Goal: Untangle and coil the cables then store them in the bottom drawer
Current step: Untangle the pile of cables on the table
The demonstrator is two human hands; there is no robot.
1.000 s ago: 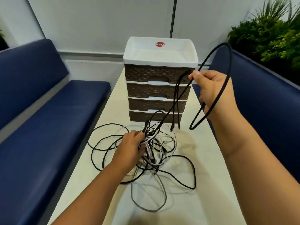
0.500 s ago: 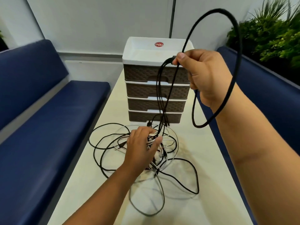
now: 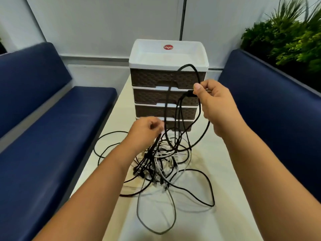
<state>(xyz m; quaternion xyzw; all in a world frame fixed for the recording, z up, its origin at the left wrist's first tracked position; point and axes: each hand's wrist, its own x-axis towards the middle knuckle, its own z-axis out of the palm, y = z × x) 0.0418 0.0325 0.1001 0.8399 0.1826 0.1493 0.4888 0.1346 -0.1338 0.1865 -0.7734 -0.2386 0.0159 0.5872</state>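
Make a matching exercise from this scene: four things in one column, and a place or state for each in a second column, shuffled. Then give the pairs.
Things:
1. right hand
2. left hand
3. bottom drawer
4. tangled cables

Places or states:
A. closed, lowest in the drawer unit
B. lying in a heap on the table
C. raised, pinching a black cable by its plug end
D. low over the heap, gripping strands that hang from it

Pairs: 1-C, 2-D, 3-A, 4-B
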